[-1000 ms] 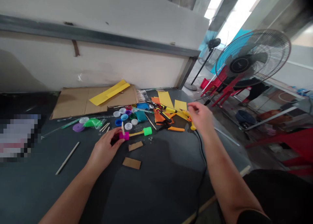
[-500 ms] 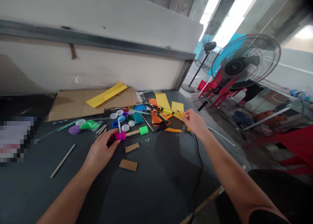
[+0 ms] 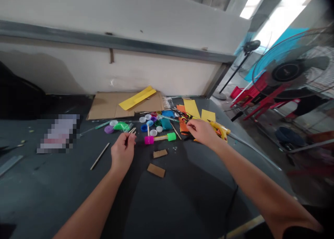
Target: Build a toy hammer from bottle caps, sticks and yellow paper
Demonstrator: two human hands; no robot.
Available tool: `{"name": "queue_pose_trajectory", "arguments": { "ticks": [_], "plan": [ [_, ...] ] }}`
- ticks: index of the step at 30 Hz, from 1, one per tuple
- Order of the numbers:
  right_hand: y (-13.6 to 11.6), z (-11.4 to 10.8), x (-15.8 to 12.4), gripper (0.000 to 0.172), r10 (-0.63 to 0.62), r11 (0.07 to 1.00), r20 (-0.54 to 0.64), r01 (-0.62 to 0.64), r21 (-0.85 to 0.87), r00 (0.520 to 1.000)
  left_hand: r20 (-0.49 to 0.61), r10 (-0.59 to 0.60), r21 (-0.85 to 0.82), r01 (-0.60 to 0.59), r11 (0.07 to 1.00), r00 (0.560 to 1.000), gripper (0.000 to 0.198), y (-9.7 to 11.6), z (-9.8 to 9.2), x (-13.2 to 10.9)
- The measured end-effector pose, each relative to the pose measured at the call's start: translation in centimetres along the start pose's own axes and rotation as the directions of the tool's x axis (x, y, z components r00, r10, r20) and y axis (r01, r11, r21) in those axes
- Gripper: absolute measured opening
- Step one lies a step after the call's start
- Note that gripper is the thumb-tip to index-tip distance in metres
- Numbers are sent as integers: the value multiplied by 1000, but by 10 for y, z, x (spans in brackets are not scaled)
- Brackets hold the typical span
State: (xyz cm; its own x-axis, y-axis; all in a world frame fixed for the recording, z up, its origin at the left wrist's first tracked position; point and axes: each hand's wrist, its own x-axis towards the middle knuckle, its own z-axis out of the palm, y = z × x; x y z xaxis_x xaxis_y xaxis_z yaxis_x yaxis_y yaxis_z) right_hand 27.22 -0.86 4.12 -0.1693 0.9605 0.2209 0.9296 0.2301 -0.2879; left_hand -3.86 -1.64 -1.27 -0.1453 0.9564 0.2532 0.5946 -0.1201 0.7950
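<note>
My left hand [image 3: 123, 151] is closed beside a few short wooden sticks [image 3: 133, 130]. Whether its fingers grip one is hidden. To its right rests a piece made of a magenta cylinder [image 3: 149, 140] and a green cylinder [image 3: 171, 137] joined by a wooden stick, with another stick upright at the magenta end. My right hand [image 3: 205, 131] has its fingertips together over the orange paper [image 3: 183, 126] and the black-and-yellow tool handles; what they hold, if anything, cannot be made out. Just right of that hand lies a yellow glue gun [image 3: 221, 130].
Several bottle caps [image 3: 153, 132] and a green clay packet [image 3: 121, 126] lie mid-table. Two cardboard pieces [image 3: 156, 170] are nearer me, a loose stick [image 3: 100, 156] at left. Cardboard sheet [image 3: 109, 105] and yellow strip lie at the back wall. A fan [image 3: 286, 71] stands right.
My left hand has let go of the magenta cylinder and moved left to the short sticks. My right hand has left the yellow glue gun and moved left. The view has turned left.
</note>
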Motion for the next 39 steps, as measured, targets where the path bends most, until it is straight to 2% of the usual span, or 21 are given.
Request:
{"name": "queue_pose_trajectory", "arguments": {
  "ticks": [2, 5, 8, 10, 12, 14, 17, 20, 23, 26, 29, 31, 34, 36, 38, 39],
  "plan": [
    [-6, 5, -2, 17, -28, 999, -1, 28, 21, 1000, 12, -10, 42, 9, 999, 1000, 37, 1, -3, -1],
    [-11, 11, -1, 16, -65, 997, 12, 64, 44, 998, 37, 68, 110, -72, 991, 997, 42, 2, -3, -3],
    [-21, 14, 12, 16, -101, 994, -15, 102, 36, 995, 45, 134, 165, -140, 976, 990, 43, 2, -1, -3],
    [-34, 17, 30, 17, -161, 987, -70, 162, 7, 984, 41, 152, 174, -157, 972, 988, 43, 1, 2, -2],
    [-52, 24, 54, 18, -284, 959, -78, 284, -12, 956, 37, 147, 163, -151, 975, 989, 42, 0, 3, -1],
    [-72, 34, 82, 21, -357, 934, -40, 355, -49, 933, 43, 132, 150, -137, 979, 990, 42, -1, 4, 0],
    [-97, 54, 122, 28, -394, 905, 0, 388, -172, 919, 67, 125, 136, -133, 982, 990, 41, -3, 4, 1],
    [-113, 71, 153, 29, -479, 821, 68, 474, -317, 875, 78, 123, 137, -133, 982, 989, 43, -4, 3, 2],
    [-119, 81, 176, 29, -467, 792, 179, 500, -350, 866, 96, 133, 125, -144, 982, 986, 44, -5, 3, 4],
    [-118, 79, 186, 34, -449, 802, 210, 495, -333, 868, 114, 148, 82, -157, 984, 982, 44, -6, 3, 4],
    [-112, 64, 174, 41, -508, 823, 149, 530, -206, 848, 101, 119, 5, -120, 993, 988, 41, -5, 2, 3],
    [-105, 46, 149, 45, -537, 841, 9, 537, -66, 843, 76, 67, -75, -62, 995, 995, 36, -4, 1, 2],
    [-94, 18, 87, 43, -554, 800, -264, 593, 92, 789, 19, -13, -195, 16, 981, 1000, 30, 1, -2, 1],
    [-86, 6, 41, 42, -544, 756, -391, 636, 154, 742, -8, -26, -281, 23, 959, 1000, 31, 7, -4, 0],
    [-81, 0, 2, 43, -482, 747, -475, 628, 215, 736, 3, -26, -404, 25, 915, 1000, 36, 17, -7, -2],
    [-79, 0, -14, 42, -436, 751, -491, 606, 264, 754, 37, -29, -465, 43, 884, 999, 38, 24, -8, -3]
  ]
}}
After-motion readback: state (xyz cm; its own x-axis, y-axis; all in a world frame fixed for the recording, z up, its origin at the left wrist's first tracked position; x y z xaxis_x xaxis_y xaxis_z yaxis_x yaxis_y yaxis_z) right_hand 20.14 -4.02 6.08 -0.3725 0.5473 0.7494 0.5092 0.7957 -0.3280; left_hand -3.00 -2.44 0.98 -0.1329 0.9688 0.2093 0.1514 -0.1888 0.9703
